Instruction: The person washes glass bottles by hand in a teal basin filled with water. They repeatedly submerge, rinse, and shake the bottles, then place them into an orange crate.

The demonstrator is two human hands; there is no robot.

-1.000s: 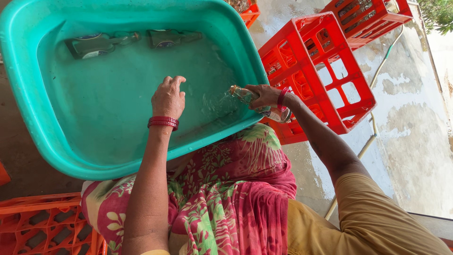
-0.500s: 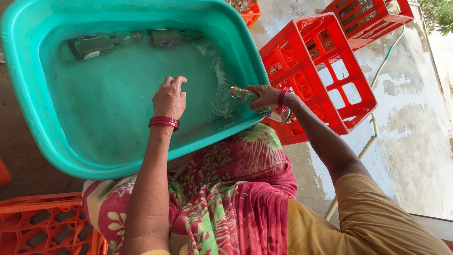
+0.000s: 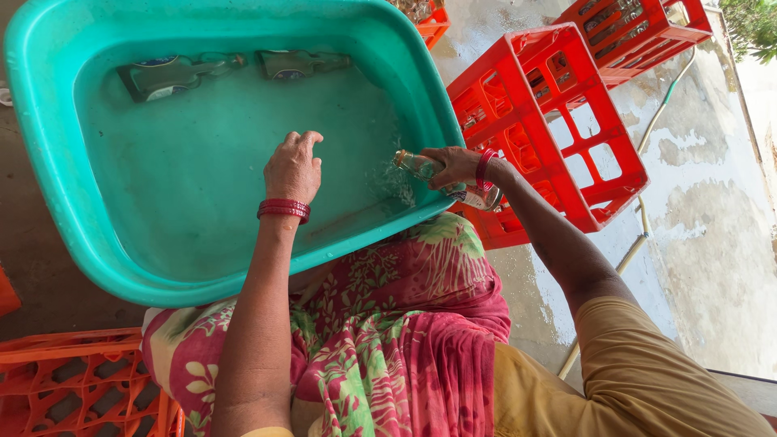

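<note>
Right hand [image 3: 458, 164] was closed around a small glass bottle [image 3: 443, 180], fingers wrapped on its body, bottle lying nearly flat with its neck pointing over the tub rim [image 3: 441, 105] toward the water. Bottle sat right at the tub's near right edge, half over the water, half over the gap beside the red crate [image 3: 550, 129]. Water [image 3: 243, 162] under the neck was rippled and splashed. Left hand [image 3: 293, 168] hung over the middle of the tub, fingers curled down loosely, holding nothing; couldn't tell if the fingertips touched the water. Red bangles on both wrists. Two more bottles [image 3: 235, 71] lay submerged on their sides at the far end of the teal tub, end to end, well apart from both hands. The red crate stood just beside the tub on the right, cells looked mostly vacant from this angle; a second red crate [image 3: 639, 28] farther back held bottles. Orange crate [image 3: 73, 388] at lower left, by the person's knee. A hose [image 3: 643, 218] ran across wet concrete [image 3: 712, 243] behind the crates. Lap covered in pink-and-green floral cloth [image 3: 388, 324], pressed against the tub's near rim.
</note>
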